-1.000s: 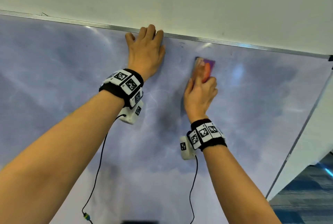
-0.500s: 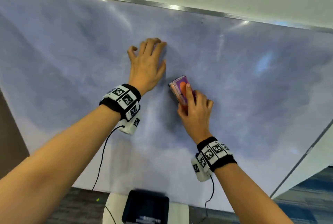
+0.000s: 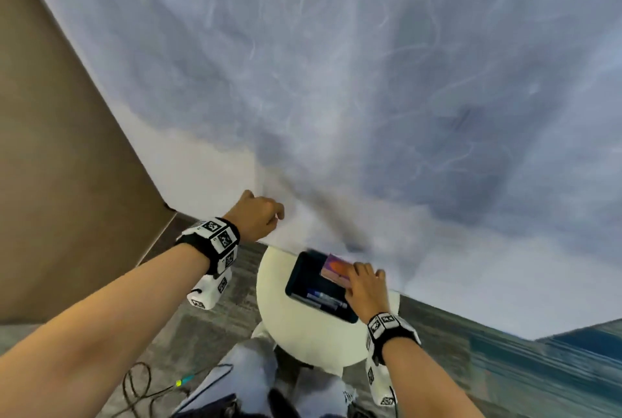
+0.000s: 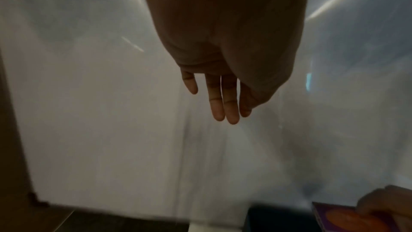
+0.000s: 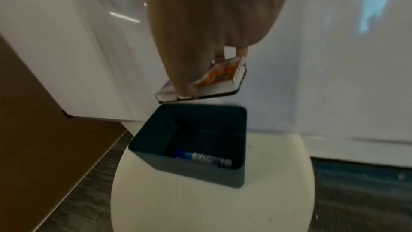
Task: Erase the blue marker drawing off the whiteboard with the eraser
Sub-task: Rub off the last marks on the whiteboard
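Observation:
The whiteboard [image 3: 336, 81] fills the head view, smeared blue-grey with faint streaks and a darker patch at the right. My right hand [image 3: 365, 286] pinches the eraser [image 3: 333, 271], purple and orange on top, off the board and just above the open dark teal bin [image 3: 296, 283]. In the right wrist view the eraser [image 5: 220, 80] hangs tilted over the bin [image 5: 189, 170], thumb and fingers on its edges. My left hand [image 3: 259, 219] is by the board's lower left part; its fingers [image 4: 223, 103] hang straight and hold nothing.
The bin stands on a round white stool [image 3: 303, 333] below the board's bottom edge, with a blue marker [image 5: 202, 158] lying inside. A brown wall panel [image 3: 50, 148] is to the left. Cables [image 3: 141, 387] trail on the grey floor.
Both hands came down from the upper board to its bottom edge. The right hand carried the eraser off the board to above the bin. The left hand left the board surface.

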Motion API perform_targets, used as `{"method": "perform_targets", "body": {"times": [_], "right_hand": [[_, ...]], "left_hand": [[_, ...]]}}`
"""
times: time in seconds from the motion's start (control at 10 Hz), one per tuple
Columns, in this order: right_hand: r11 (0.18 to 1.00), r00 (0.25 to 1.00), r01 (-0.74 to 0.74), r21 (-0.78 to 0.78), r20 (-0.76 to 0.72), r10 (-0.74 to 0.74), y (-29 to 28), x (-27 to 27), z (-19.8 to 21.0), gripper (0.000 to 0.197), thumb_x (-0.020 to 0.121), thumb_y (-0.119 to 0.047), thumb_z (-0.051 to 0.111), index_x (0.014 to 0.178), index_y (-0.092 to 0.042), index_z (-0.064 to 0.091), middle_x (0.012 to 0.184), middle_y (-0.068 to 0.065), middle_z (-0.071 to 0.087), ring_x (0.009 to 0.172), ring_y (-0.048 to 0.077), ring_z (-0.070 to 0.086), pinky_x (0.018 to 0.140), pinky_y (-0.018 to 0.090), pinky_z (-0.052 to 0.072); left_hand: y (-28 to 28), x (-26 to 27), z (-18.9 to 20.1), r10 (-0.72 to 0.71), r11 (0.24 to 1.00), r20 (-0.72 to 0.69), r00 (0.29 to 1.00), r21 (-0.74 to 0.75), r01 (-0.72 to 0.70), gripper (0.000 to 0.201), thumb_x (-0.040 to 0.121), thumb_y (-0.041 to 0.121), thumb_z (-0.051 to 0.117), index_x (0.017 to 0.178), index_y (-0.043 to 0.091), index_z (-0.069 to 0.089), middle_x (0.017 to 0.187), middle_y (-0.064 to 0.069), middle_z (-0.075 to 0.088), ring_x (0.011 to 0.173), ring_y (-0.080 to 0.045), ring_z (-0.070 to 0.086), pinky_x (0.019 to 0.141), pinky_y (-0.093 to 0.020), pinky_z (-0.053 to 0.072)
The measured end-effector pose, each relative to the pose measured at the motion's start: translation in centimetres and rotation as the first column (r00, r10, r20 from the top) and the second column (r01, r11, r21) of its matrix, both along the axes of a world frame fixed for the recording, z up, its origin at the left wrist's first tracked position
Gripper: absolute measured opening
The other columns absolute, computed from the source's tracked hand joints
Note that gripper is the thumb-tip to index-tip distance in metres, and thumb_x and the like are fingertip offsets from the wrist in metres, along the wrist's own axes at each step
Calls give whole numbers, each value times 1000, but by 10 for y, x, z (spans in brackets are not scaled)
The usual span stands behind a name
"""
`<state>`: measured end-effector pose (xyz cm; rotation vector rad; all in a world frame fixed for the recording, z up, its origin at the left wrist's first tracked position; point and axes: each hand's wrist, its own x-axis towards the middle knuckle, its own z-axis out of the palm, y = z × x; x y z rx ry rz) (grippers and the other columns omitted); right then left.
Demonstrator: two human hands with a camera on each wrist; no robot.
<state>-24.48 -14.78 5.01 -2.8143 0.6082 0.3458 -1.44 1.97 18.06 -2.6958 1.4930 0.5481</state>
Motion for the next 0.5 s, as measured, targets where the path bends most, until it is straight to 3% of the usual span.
{"method": "perform_targets", "body": {"times": [0.1,0.2,0.3,0.4,0.5], "right_hand": [[998,994,51,24,-101,-48,16,5,-27,50,69,-15,73,118,-19,62,113,8,64,107,31,56,84,44,40],[993,978,121,8,-173,-118,25,20,-52,48,64,-12,75,110,-16,64,105,7,65,100,31,58,83,44,44],[983,963,178,38,-210,-166,30,34,-84,48,36,-4,85,80,-14,70,73,8,66,71,31,62,66,44,50],[988,966,155,25,-215,-146,36,52,-106,44,32,-6,88,71,-14,69,66,6,63,64,29,60,59,42,48],[982,963,187,34,-202,-176,40,62,-121,46,34,-8,89,76,-13,71,75,8,66,72,31,63,63,45,51]], "left_hand": [[22,6,-23,2,995,10,1000,102,-3,25,96,20,41,114,24,57,112,5,64,101,-16,58,92,-36,28],[32,20,-43,-12,986,20,1000,169,8,25,97,21,40,115,25,57,113,5,64,103,-16,58,91,-37,28],[33,27,-66,-72,981,52,996,186,61,24,98,25,39,114,26,56,109,6,64,101,-17,58,88,-36,29],[32,35,-86,-122,976,77,989,192,106,22,97,26,39,112,26,56,104,6,64,98,-19,57,86,-35,30],[32,42,-99,-114,978,48,992,179,104,22,97,25,39,110,26,56,103,7,63,100,-17,55,90,-36,30]]}}
